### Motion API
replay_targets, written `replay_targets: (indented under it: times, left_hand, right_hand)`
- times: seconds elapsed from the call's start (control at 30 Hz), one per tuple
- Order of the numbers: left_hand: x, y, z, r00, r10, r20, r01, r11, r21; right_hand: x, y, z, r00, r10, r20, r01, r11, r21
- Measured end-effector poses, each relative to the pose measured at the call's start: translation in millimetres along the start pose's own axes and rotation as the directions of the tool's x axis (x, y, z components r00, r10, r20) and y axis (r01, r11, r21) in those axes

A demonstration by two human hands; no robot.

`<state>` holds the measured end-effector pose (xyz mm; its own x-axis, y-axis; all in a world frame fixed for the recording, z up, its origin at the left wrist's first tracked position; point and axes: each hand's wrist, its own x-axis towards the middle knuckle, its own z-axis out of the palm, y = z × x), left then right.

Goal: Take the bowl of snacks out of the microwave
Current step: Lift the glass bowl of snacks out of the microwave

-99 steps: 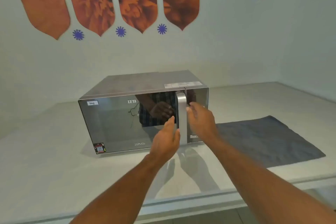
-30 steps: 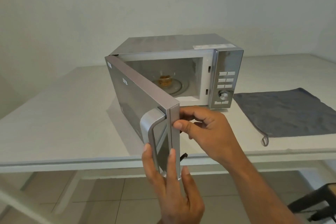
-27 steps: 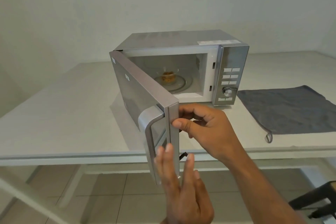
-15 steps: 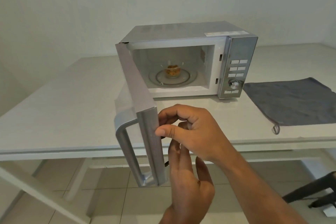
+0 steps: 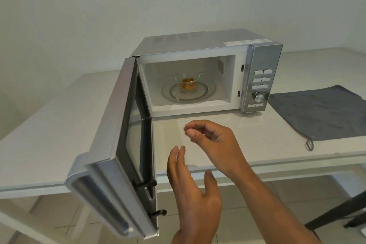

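Observation:
A silver microwave (image 5: 263,59) stands on a white table (image 5: 49,125), its door (image 5: 118,144) swung wide toward me on the left. Inside, a small clear glass bowl of brown snacks (image 5: 188,85) sits in the middle of the glass turntable (image 5: 206,95). My right hand (image 5: 212,144) hovers above the table in front of the opening, fingers loosely curled and holding nothing. My left hand (image 5: 194,190) is lower and nearer, just right of the door's edge, fingers apart and empty. Neither hand touches the door or the bowl.
A grey cloth (image 5: 320,113) with a loop lies flat on the table to the right of the microwave. The table's front edge runs under my hands, with tiled floor below. A dark chair or stand leg (image 5: 336,212) shows at the lower right.
The door has swung from shut to fully open. Both hands have let go of its edge and handle and now hang free in front of the opening.

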<state>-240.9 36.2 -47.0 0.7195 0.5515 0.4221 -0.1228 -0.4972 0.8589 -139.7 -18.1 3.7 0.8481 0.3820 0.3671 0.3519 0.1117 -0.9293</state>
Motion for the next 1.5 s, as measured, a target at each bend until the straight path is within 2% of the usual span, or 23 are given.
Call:
replay_targets:
  times: [0.17, 0.3, 0.47, 0.73, 0.97, 1.13, 1.23, 1.37, 1.5]
  left_hand:
    - [33.7, -6.8, 24.4, 0.996, -0.086, 0.014, 0.087, 0.995, -0.057]
    - [76.3, -8.1, 48.1, 0.98, -0.18, 0.088, 0.192, 0.969, -0.154]
    - [139.7, -14.3, 76.2, 0.949, -0.269, 0.164, 0.303, 0.92, -0.249]
    - [227.2, -25.5, 119.0, 0.94, -0.3, 0.166, 0.34, 0.874, -0.347]
    - [294.0, -45.4, 132.5, 0.924, -0.367, 0.113, 0.383, 0.868, -0.316]
    - [331.4, -57.0, 138.3, 0.854, -0.508, 0.112, 0.514, 0.788, -0.339]
    - [350.6, -62.9, 145.8, 0.819, -0.558, 0.131, 0.572, 0.781, -0.251]
    - [370.7, -72.8, 149.1, 0.833, -0.543, 0.102, 0.553, 0.819, -0.155]
    - [380.9, -85.0, 154.3, 0.829, -0.548, 0.112, 0.557, 0.826, -0.085]
  right_hand:
    - [32.4, 40.7, -18.6, 0.98, 0.102, -0.171, -0.105, 0.994, -0.009]
    - [63.8, 61.2, -37.3, 0.962, 0.137, -0.238, -0.148, 0.989, -0.028]
    - [107.6, 79.6, -59.4, 0.953, 0.163, -0.254, -0.179, 0.983, -0.039]
    - [176.5, 100.1, -78.4, 0.966, 0.178, -0.188, -0.192, 0.98, -0.059]
    - [231.9, 119.4, -78.7, 0.951, 0.269, -0.153, -0.276, 0.961, -0.026]
    - [265.7, 132.6, -71.8, 0.934, 0.324, -0.152, -0.321, 0.946, 0.041]
    - [285.0, 139.2, -64.7, 0.906, 0.396, -0.147, -0.393, 0.918, 0.046]
    - [310.3, 142.4, -58.6, 0.896, 0.406, -0.181, -0.422, 0.905, -0.059]
    - [322.6, 144.9, -57.3, 0.88, 0.429, -0.203, -0.454, 0.886, -0.092]
